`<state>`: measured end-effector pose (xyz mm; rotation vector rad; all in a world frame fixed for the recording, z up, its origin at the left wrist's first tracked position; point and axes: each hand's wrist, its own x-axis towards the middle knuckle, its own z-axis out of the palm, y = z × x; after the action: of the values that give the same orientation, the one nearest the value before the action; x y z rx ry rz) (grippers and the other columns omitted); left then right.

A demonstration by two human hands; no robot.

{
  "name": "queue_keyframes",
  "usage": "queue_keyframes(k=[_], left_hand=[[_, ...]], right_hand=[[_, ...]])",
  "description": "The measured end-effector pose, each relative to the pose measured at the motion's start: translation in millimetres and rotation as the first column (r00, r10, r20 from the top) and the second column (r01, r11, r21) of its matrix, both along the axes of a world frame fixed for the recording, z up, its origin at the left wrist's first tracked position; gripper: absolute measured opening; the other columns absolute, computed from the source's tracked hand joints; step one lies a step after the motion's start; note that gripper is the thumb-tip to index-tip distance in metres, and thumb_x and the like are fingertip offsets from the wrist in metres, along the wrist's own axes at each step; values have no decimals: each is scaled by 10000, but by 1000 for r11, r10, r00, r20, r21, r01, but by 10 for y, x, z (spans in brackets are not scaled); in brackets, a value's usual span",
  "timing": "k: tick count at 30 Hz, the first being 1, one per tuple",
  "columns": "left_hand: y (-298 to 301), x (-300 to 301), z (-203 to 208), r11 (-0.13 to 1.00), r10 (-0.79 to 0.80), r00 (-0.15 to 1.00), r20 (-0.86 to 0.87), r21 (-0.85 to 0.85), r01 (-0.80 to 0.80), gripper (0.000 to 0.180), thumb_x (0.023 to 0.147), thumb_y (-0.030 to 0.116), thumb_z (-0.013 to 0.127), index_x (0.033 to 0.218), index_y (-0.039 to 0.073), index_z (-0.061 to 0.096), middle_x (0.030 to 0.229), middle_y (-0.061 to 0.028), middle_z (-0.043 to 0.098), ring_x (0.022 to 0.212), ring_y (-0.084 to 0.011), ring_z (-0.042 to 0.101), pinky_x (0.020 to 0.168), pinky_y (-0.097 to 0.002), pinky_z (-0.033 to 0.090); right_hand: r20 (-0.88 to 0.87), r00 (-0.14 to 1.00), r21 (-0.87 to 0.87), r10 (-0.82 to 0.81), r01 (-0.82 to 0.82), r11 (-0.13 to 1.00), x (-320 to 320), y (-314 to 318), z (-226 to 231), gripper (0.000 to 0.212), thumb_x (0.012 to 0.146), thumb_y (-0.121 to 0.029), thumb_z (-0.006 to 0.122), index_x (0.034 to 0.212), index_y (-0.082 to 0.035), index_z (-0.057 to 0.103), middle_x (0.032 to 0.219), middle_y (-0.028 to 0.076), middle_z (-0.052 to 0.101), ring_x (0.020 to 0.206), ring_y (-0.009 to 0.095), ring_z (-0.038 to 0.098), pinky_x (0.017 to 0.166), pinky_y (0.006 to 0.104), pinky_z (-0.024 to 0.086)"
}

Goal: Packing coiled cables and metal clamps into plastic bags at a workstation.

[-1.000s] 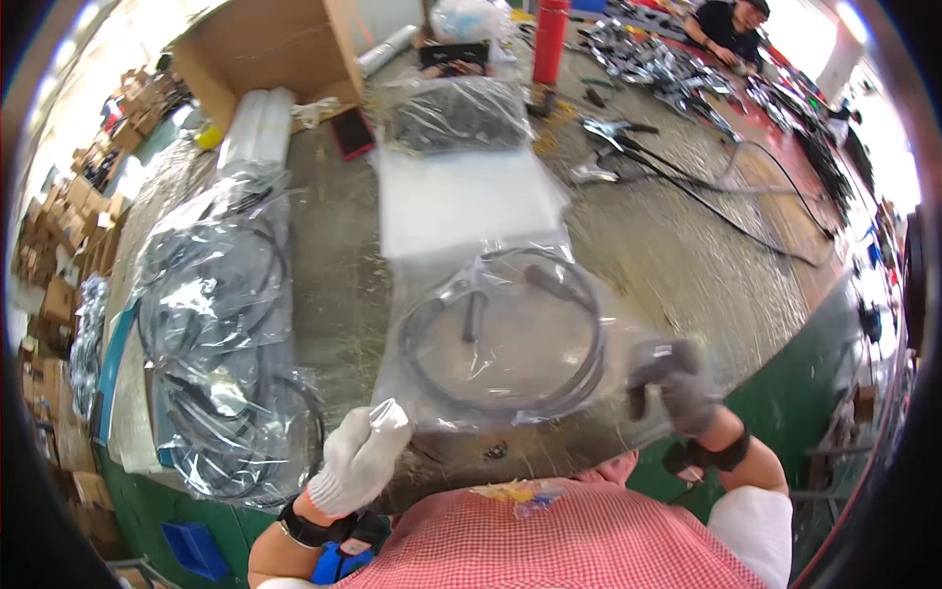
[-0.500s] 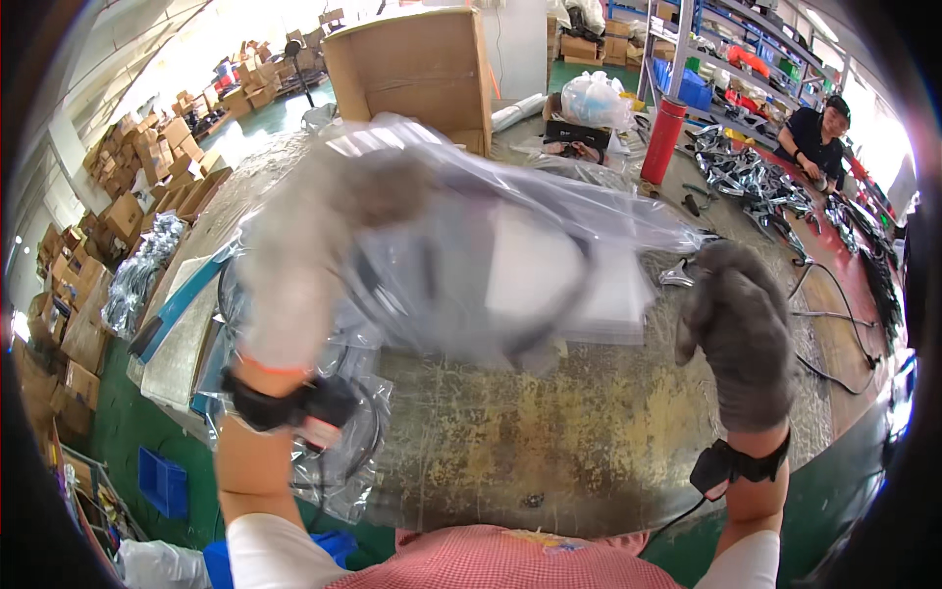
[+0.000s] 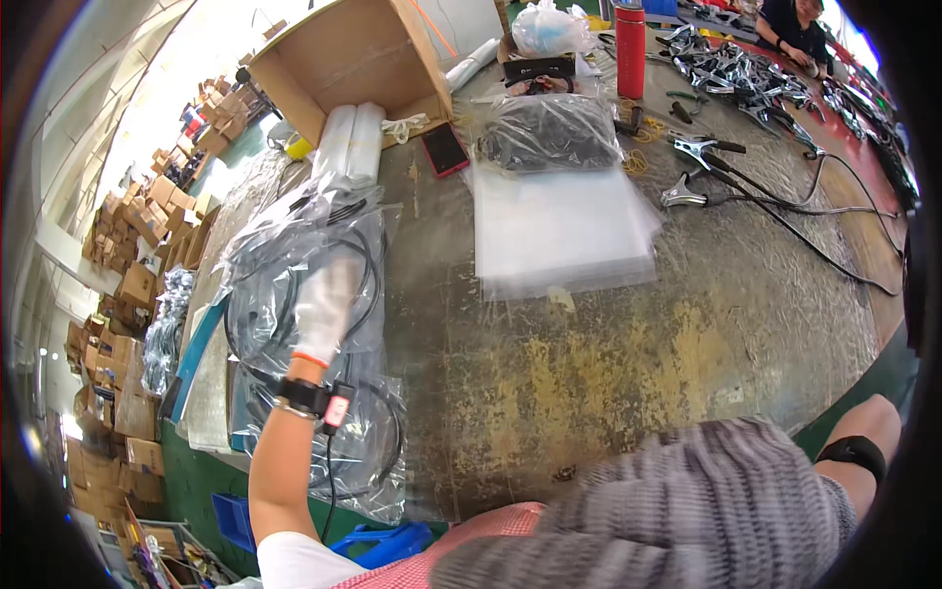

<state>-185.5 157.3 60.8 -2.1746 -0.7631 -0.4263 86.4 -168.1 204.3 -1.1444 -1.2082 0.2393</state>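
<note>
My left hand [image 3: 326,312], in a white glove, lies over a clear plastic bag with a coiled black cable [image 3: 285,275] at the table's left side. Motion blurs it a little, but its fingers look stretched out flat on the plastic. Another bagged black cable [image 3: 383,432] lies nearer, partly under my left forearm. My right hand [image 3: 687,501], in a grey knitted glove, is raised very near the view at lower right. Its fingers are not clear enough to read. A stack of clear flat bags [image 3: 559,236] lies mid-table, with a filled bag [image 3: 549,137] at its far end.
A cardboard box [image 3: 343,69] opens toward me behind clear plastic rolls [image 3: 350,142]. A phone [image 3: 445,149] and a red bottle [image 3: 630,54] are farther back. Clamps with black cables [image 3: 687,191] lie at right, below a heap of metal clamps [image 3: 736,74]. A person [image 3: 795,39] sits beyond.
My left hand has moved from above the table to the left pile; the bagged cable it carried has left the air. My right hand has come from the table's right side close to the view.
</note>
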Motion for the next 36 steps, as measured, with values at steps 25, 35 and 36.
queue_keyframes(k=[25,35,36], left_hand=[[-1353,1509,-296,527,-411,860,301,-692,494,399,746,189,592,1110,34,540,1119,-197,505,1041,-411,484,920,-486,389],[-2136,2069,746,469,-486,654,580,-458,755,511,716,107,660,1186,42,469,1037,-168,540,977,-325,551,847,-437,451],[-2201,2089,793,482,-474,659,584,-454,749,511,716,107,660,1186,42,469,1037,-168,540,977,-325,551,847,-437,451]], right_hand=[[840,420,-438,-343,899,27,3790,54,-2005,315,796,-275,611,1061,-105,603,1082,157,591,993,328,568,835,410,451],[823,550,-354,142,302,885,1665,-295,-1119,226,805,-183,584,1024,-126,598,794,41,625,691,254,593,605,372,471],[864,376,-473,334,381,794,1344,-222,-863,253,809,-210,579,1050,-134,589,802,25,629,695,240,595,614,366,469]])
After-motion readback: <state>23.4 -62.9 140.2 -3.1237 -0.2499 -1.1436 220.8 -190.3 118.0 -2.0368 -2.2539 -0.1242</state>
